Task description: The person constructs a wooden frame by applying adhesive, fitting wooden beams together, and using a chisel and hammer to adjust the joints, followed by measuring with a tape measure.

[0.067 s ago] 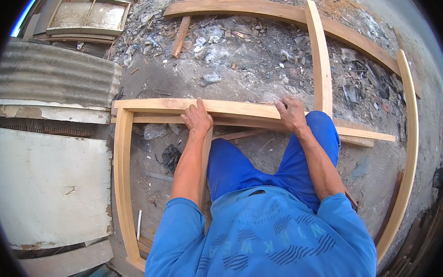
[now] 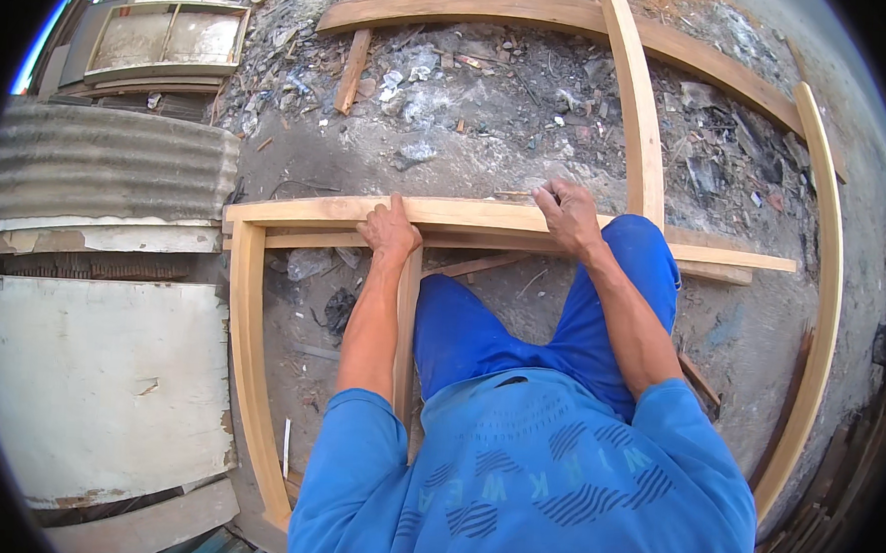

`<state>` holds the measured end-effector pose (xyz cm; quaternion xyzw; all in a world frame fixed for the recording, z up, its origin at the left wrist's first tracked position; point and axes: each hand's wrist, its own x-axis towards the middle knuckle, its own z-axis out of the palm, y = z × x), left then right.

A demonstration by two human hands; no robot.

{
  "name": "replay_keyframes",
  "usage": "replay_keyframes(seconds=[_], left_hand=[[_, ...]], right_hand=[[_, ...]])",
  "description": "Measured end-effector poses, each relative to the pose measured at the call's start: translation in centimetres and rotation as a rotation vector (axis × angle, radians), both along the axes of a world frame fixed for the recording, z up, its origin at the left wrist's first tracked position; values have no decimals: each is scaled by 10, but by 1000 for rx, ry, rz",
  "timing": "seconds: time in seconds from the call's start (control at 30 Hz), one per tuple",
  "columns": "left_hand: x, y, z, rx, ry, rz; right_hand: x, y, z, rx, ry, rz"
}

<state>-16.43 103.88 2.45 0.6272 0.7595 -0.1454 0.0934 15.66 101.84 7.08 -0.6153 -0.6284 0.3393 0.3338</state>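
Note:
Across my lap lies a pale wooden beam [image 2: 466, 214], its left end meeting a second timber [image 2: 246, 366] at a corner. My left hand [image 2: 391, 226] is closed over this beam, fingers across its top face. Just above the beam's right part, my right hand [image 2: 569, 218] is pinched closed. From its fingertips a thin yellowish stick [image 2: 513, 193], pencil-like, seems to point left; its exact kind is too small to make out. Another pale timber [image 2: 636, 106] runs away from me beside my right knee.
A long brown plank [image 2: 467, 9] lies across rubble-strewn ground at the far side. To the right stands a curved-looking pale timber [image 2: 822, 266]. Corrugated sheeting [image 2: 118, 164] and a worn white board [image 2: 102, 384] lie on the left.
My right hand has shifted slightly left along the beam, and the thin stick now shows beside its fingertips. My left hand keeps its place on the beam.

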Motion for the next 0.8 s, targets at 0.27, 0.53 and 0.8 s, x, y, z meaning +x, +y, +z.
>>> replay_keyframes(seconds=[0.27,0.53,0.8], left_hand=[[0,-1,-21,88,70,-162],[-48,-12,6,335,-259,288],[-26,-40,6,233,-130,18]], right_hand=[[-3,7,-1,-46,47,-4],[1,10,-11,1,61,-40],[-3,15,-14,5,54,-22]])
